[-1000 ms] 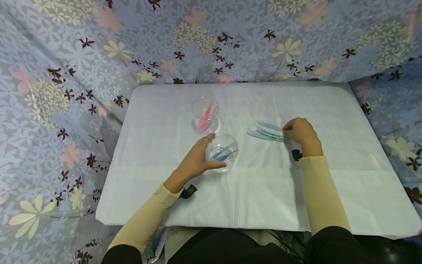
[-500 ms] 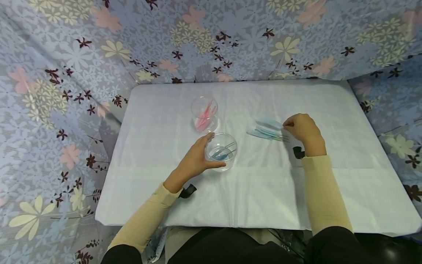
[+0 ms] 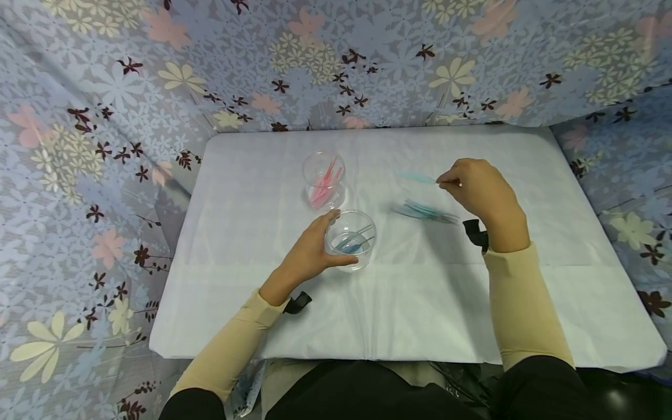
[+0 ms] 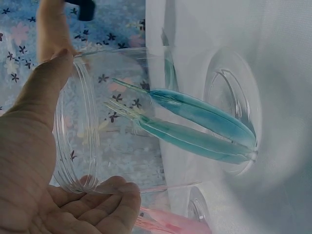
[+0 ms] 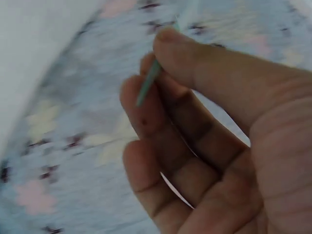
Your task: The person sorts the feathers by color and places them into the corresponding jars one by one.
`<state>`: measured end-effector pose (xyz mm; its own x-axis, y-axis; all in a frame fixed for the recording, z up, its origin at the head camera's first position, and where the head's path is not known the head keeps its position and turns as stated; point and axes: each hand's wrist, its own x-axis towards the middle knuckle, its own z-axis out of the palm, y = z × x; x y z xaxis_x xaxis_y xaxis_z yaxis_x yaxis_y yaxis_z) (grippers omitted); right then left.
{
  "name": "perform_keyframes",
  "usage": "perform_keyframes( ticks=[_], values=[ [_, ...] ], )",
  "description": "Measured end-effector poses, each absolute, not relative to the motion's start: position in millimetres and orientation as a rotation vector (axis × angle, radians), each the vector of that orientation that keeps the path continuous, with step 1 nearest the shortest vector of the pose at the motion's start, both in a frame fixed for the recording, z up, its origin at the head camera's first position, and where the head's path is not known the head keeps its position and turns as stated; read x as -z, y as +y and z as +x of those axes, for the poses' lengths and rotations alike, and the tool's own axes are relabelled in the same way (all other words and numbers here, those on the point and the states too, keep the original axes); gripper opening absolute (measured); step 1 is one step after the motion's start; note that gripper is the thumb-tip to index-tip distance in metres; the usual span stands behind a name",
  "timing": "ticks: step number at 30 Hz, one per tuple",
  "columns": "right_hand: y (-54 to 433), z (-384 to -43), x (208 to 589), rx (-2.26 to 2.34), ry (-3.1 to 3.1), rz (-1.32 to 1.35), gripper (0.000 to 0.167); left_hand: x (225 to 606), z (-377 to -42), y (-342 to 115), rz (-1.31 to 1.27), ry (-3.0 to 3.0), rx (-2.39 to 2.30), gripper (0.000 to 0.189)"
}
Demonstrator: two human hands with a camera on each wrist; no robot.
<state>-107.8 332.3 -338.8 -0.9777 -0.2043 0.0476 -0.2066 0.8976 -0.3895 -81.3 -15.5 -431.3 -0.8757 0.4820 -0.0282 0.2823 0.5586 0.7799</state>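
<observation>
My left hand (image 3: 307, 256) grips a clear plastic jar (image 3: 367, 256) around its rim, thumb on one side and fingers on the other. Inside the jar, two teal-blue feathers (image 4: 202, 114) lean with their quills toward the mouth, as the left wrist view shows. Raised over the table at the right, my right hand (image 3: 482, 189) pinches the quill of a pale blue feather (image 3: 418, 177) between thumb and fingertips. That feather is blurred, its vane pointing left. Below it, a small pile of blue-green feathers (image 3: 424, 212) lies on the cloth.
A second clear jar (image 3: 304, 175) with pink feathers (image 3: 324, 189) stands just behind the held one. White cloth (image 3: 252, 233) covers the table, and a floral curtain (image 3: 336, 64) hangs along its back and sides.
My right hand has lifted the pale blue feather off the table, away from the pile, moving up and slightly left. My left hand stays on the jar.
</observation>
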Motion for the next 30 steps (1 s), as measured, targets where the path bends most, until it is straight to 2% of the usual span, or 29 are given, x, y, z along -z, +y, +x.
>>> perform_keyframes(
  ticks=[6, 13, 23, 27, 30],
  values=[
    [288.9, -89.0, 313.4, -0.542, -3.022, 0.662, 0.014, 429.5, -81.9, -14.6, 0.639, 2.55, -1.204, 0.11],
    [236.5, -82.5, 312.6, -0.406, -3.021, 0.95, 0.012, 428.7, -82.5, -14.9, 0.619, 2.554, -1.218, 0.109],
    [185.9, -82.7, 329.6, -0.152, -3.109, 1.017, 0.014, 429.5, -81.7, -15.9, 0.648, 2.501, -1.262, 0.108],
    [164.8, -86.6, 336.4, 0.098, -3.127, 1.069, 0.001, 430.2, -81.9, -17.4, 0.683, 2.488, -1.305, 0.105],
    [155.2, -89.0, 341.0, 0.217, -3.149, 1.081, 0.016, 431.2, -81.1, -17.1, 0.696, 2.482, -1.306, 0.104]
  ],
)
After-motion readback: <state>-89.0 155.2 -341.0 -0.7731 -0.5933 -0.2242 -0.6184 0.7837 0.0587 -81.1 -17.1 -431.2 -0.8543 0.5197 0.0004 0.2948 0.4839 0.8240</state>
